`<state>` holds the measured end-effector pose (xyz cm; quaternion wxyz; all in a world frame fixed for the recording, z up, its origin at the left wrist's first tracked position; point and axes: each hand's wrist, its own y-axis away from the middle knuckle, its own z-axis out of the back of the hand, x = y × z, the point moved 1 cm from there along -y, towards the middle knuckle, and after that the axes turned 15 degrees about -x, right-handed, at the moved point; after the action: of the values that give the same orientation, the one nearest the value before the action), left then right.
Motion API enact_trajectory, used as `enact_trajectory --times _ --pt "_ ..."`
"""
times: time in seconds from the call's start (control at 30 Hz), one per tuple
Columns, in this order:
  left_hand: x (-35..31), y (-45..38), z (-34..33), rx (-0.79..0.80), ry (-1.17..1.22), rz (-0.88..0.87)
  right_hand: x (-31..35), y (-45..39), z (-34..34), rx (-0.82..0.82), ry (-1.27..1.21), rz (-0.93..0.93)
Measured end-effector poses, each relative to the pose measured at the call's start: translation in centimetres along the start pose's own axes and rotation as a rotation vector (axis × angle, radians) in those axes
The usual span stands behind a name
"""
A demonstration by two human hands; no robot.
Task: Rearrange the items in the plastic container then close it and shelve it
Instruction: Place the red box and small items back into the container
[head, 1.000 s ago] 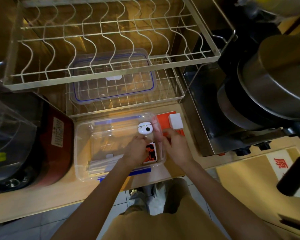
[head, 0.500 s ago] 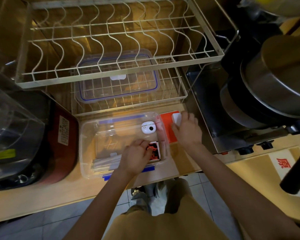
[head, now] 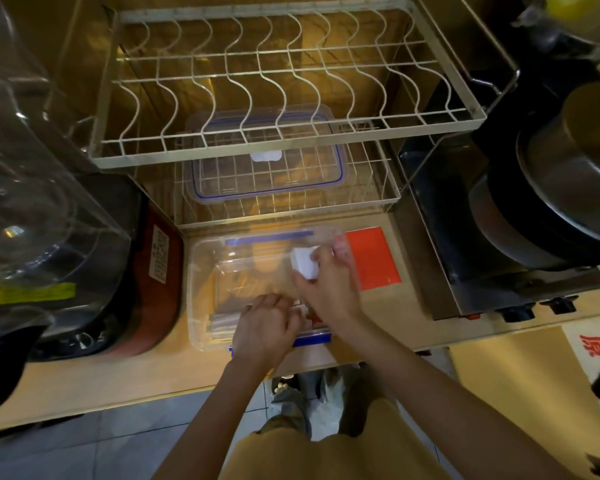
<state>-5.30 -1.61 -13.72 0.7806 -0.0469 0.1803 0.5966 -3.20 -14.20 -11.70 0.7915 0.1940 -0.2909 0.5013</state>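
Open clear container (head: 201, 292) is seen at frame centre on the wooden counter (head: 84, 375), blue latches at its upper and lower edges. A white block (head: 303, 263) is gripped by the right hand (head: 326, 289) over the container's right half, fingers wrapped around it. The left hand (head: 265, 329) is placed at the container's lower edge, fingers curled over items inside; whether anything is actually pinched cannot be told. A stack of pale flat items (head: 222, 323) is seen in the container's lower left, partly hidden by the left hand. An orange card (head: 373, 258) is laid flat on the counter just right of the container, apart from the hands. The lid (head: 267, 157), clear with a blue seal, is resting on the lower tier of the wire rack (head: 278, 91) above the container. A steel pot (head: 568, 174) is seen at right, a red appliance (head: 153, 282) at left.
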Motion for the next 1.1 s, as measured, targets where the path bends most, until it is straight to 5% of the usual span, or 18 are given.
enact_trajectory --times 0.13,0.6,1.1 --pt "0.1 -0.1 0.0 0.044 -0.002 0.014 0.1 -0.4 -2.9 0.144 0.247 0.011" --pt "0.1 -0.3 0.2 0.057 -0.017 -0.009 1.2 -1.6 -4.0 0.243 0.628 0.357" --pt "0.3 -0.3 -0.2 0.038 -0.002 -0.009 0.9 -2.1 -4.1 0.253 0.675 0.422"
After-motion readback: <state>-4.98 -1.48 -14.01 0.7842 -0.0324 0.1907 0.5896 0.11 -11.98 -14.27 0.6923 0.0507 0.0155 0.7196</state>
